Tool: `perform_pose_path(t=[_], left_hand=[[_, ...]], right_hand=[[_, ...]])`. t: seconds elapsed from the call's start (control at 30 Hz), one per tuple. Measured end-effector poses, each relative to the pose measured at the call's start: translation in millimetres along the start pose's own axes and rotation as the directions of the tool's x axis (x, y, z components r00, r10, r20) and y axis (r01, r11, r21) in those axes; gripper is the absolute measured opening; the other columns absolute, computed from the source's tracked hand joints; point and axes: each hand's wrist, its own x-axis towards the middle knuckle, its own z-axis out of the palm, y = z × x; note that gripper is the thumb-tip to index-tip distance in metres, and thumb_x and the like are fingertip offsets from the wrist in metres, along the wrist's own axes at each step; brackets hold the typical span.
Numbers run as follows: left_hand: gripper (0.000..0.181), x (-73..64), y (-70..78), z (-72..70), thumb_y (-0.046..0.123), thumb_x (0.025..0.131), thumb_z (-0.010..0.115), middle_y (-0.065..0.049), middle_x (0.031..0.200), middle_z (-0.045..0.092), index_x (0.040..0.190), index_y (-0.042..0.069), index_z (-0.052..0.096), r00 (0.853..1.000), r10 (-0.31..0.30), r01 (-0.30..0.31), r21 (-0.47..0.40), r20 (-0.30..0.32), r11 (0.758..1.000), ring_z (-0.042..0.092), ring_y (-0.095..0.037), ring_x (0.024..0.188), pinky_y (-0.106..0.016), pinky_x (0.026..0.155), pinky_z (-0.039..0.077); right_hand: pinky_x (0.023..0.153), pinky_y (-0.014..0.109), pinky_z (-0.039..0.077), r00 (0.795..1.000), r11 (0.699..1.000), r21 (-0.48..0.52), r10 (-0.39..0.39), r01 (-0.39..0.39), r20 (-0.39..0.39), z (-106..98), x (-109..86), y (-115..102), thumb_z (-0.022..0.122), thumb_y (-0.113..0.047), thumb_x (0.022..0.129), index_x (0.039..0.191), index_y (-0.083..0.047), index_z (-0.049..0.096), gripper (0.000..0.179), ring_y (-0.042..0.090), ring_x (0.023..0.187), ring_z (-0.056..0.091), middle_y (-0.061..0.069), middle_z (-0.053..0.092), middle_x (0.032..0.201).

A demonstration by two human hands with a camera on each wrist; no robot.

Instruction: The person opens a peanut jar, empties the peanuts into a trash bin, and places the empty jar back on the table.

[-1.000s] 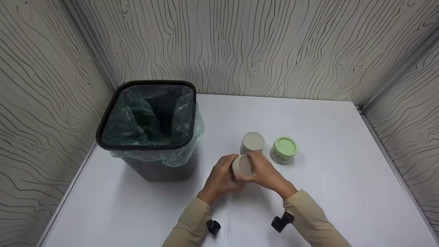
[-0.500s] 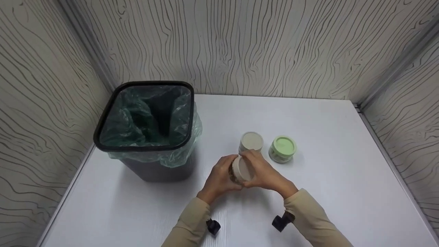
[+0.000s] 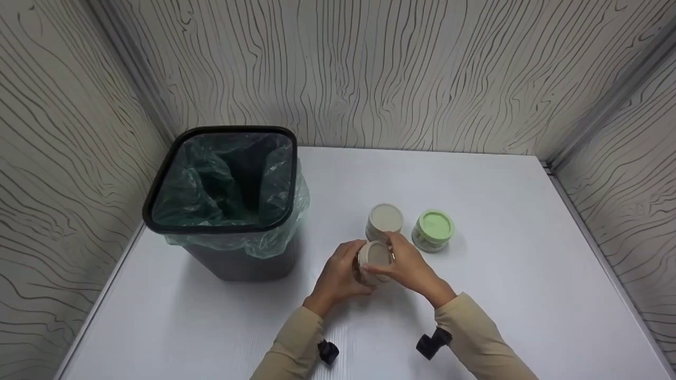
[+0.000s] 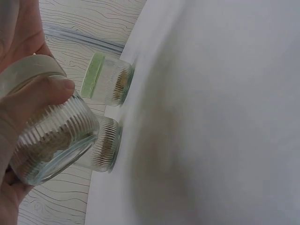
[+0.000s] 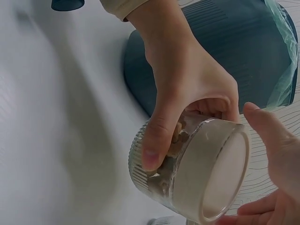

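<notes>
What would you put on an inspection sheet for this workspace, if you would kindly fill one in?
Surface: smooth white table.
Job's things: ribbed clear-glass jar with off-white lid, held tilted, brownish pieces inside; similar off-white-lidded jar and pale-green-lidded glass jar, both upright on the table.
Clutter: dark square bin with translucent green plastic liner, to the person's left.
Grippers: bare left hand grips the tilted jar's glass; bare right hand is at its lid, contact unclear.
Cables: nothing seen.
Surroundings: pale walls with dark wavy lines.
</notes>
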Motion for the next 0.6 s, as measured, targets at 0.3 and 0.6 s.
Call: perform_pose_path(t=[0.3, 0.6], left_hand=[[0.088, -0.2, 1.3, 0.2, 0.025, 0.057, 0.092, -0.006, 0.126, 0.06, 0.132, 0.006, 0.05, 1.0, 0.017, -0.016, 0.009, -0.018, 1.0, 0.058, -0.019, 0.118, -0.031, 0.103, 0.052], [0.086, 0.1, 2.4, -1.6, 0.025, 0.058, 0.091, -0.005, 0.127, 0.061, 0.132, 0.007, 0.051, 1.0, -0.027, 0.027, -0.036, -0.005, 0.999, 0.058, -0.019, 0.119, -0.032, 0.104, 0.051]], right_hand=[[0.104, 0.055, 0.045, 0.999, 1.0, 0.011, -0.023, 0.024, -0.026, 6.9, 0.4, 0.3, 0.081, -0.035, 0.075, 0.135, 0.006, 0.045, 0.082, 0.038, 0.126, 0.054, 0.025, 0.052, 0.138], [0.099, 0.054, 0.048, 0.994, 0.994, -0.025, -0.109, 0.109, 0.007, 3.8, -0.2, 0.6, 0.084, -0.028, 0.071, 0.128, 0.004, 0.051, 0.073, 0.037, 0.119, 0.057, 0.023, 0.058, 0.128]])
